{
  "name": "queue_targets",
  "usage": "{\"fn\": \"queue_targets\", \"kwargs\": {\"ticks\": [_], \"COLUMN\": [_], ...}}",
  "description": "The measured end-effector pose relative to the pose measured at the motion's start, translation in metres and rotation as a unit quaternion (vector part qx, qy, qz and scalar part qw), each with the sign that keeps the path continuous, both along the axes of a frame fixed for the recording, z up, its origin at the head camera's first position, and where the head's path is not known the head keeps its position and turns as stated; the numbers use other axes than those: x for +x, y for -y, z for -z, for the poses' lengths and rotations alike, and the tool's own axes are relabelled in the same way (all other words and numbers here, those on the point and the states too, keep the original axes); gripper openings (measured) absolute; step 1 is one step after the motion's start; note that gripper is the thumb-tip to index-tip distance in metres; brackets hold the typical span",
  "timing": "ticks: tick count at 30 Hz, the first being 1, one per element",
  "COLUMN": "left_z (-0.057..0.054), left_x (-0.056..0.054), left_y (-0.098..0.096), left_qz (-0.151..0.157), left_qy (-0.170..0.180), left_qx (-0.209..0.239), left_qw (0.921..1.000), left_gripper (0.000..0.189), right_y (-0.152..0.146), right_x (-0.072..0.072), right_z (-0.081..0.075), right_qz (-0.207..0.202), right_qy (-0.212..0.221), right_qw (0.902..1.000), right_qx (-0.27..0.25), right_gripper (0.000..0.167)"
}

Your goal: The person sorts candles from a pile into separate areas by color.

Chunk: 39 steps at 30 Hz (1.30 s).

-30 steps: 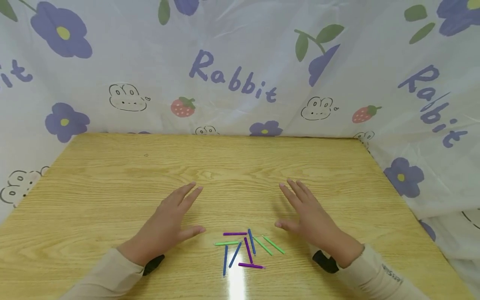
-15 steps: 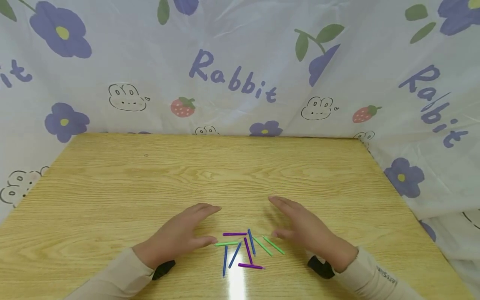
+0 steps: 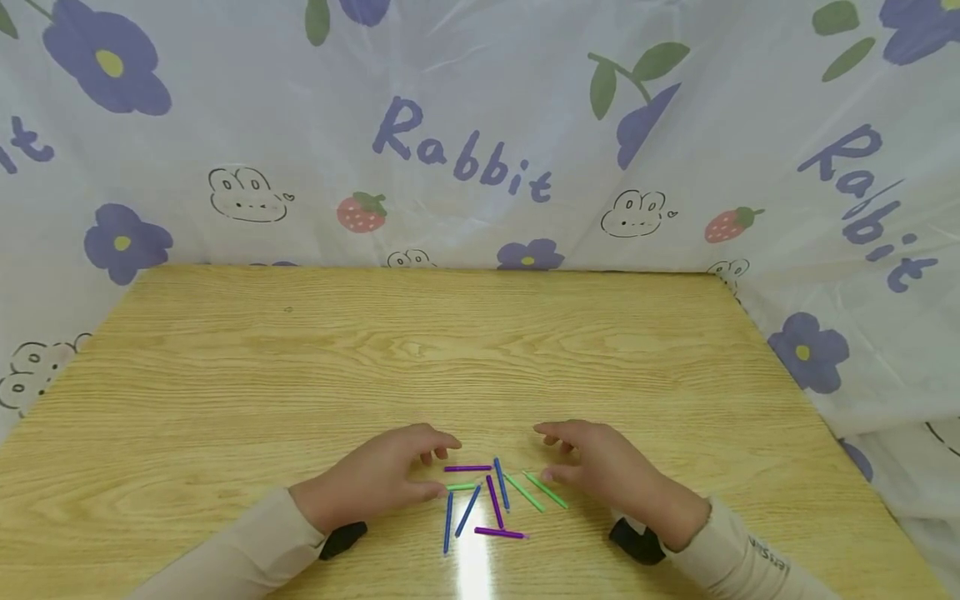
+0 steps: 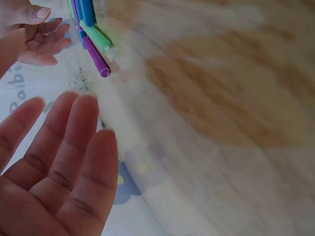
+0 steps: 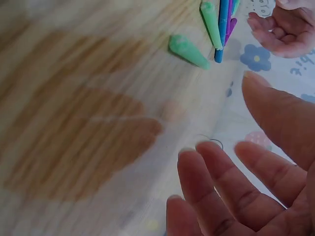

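Left hand (image 3: 375,475) and right hand (image 3: 609,468), relaxed, empty, beside sticks (image 3: 496,502), well short of far table edge (image 3: 450,272).

The head view is bright and evenly lit, with a white glare streak (image 3: 474,567) on the table's (image 3: 420,367) near middle; both wrist views are dimmer and hazy, the wood blurred.

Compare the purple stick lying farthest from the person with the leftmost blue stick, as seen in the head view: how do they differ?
Colour: the purple stick is purple, while the blue stick is blue.
Direction: the purple stick lies crosswise in front of the person; the blue stick points roughly toward them.
Place: the blue stick reaches nearer the person than the purple stick.
Shared: both are thin, straight and lying on the wooden table.
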State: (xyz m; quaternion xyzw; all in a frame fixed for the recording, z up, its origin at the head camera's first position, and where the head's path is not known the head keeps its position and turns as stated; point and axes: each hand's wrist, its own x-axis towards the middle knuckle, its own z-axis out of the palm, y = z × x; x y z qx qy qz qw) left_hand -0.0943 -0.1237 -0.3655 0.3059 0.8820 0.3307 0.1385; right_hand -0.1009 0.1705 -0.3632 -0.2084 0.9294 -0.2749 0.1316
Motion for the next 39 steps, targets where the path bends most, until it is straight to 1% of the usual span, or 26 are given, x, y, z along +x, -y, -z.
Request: {"fn": "queue_targets", "kwargs": {"ticks": [5, 9, 12, 15, 17, 21, 29, 34, 39], "left_z": [-0.001, 0.001, 0.001, 0.002, 0.002, 0.002, 0.003, 0.004, 0.006], "left_x": [-0.001, -0.004, -0.005, -0.006, -0.006, -0.007, -0.008, -0.008, -0.008], "left_y": [-0.002, -0.002, -0.003, -0.004, -0.004, -0.004, -0.008, -0.011, -0.013], "left_qz": [0.011, 0.024, 0.032, 0.041, 0.047, 0.058, 0.065, 0.075, 0.082], "left_qy": [-0.008, -0.003, -0.002, -0.009, -0.016, -0.026, -0.028, -0.049, -0.067], "left_qx": [-0.017, -0.024, -0.031, -0.035, -0.036, -0.038, -0.050, -0.065, -0.066], "left_qw": [0.9998, 0.9994, 0.9990, 0.9985, 0.9981, 0.9973, 0.9963, 0.9939, 0.9922], "left_gripper": [0.036, 0.033, 0.032, 0.030, 0.028, 0.025, 0.022, 0.013, 0.016], "right_y": [0.001, 0.004, 0.005, 0.006, 0.006, 0.008, 0.009, 0.010, 0.012], "right_x": [-0.001, 0.000, 0.002, 0.003, 0.003, 0.004, 0.005, 0.005, 0.006], "right_z": [-0.001, -0.001, 0.000, 0.000, 0.001, 0.001, 0.000, 0.000, -0.001], "right_qz": [-0.003, 0.002, 0.003, 0.004, 0.003, -0.001, -0.015, -0.023, -0.024], "right_qy": [0.025, 0.041, 0.060, 0.083, 0.090, 0.091, 0.077, 0.065, 0.067], "right_qw": [0.9996, 0.9990, 0.9980, 0.9961, 0.9954, 0.9954, 0.9966, 0.9976, 0.9974], "right_qx": [-0.017, -0.017, -0.022, -0.030, -0.033, -0.032, -0.024, -0.010, -0.002], "right_gripper": [0.037, 0.029, 0.027, 0.026, 0.025, 0.023, 0.022, 0.020, 0.021]}}
